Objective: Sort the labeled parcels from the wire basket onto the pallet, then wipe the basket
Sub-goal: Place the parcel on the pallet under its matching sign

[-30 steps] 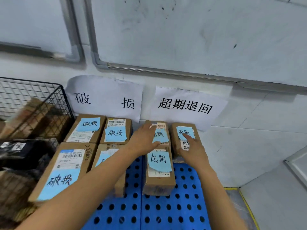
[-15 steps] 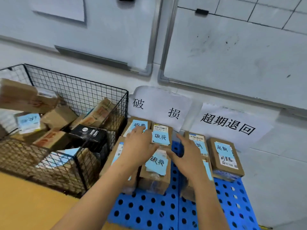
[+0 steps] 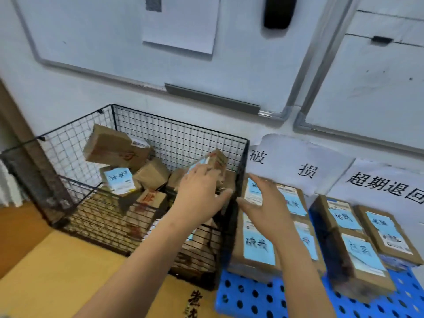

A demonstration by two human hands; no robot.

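Step in hand: sorting, fetch phase; the wipe is not yet due, as judged from the several boxes lying in the wire basket (image 3: 179, 125). Item sought: tilted parcel (image 3: 216, 162), brown carton with a blue label on its upper face, propped against the basket's right wall, high on the heap. Left hand (image 3: 202, 193): reached over the basket's near rim, palm down, fingers straight and spread at the parcel's lower edge, thumb held apart; released, holding nothing; whether the fingertips touch the carton cannot be told. Right hand (image 3: 267, 204): just outside the basket's right wall, above the sorted cartons, fingers spread and relaxed, grasping nothing. Pallet (image 3: 263, 297): blue, perforated, just beside the basket, carrying two groups of labelled boxes, one below the left wall sign (image 3: 298, 161), one below the right wall sign (image 3: 387, 184). Next move, by judgement: close both hands on the tilted parcel, lift it clear of the wire rim, read its label, and set it with the matching group. Other loose stock: labelled box (image 3: 119, 180) deeper in the basket, label uppermost.
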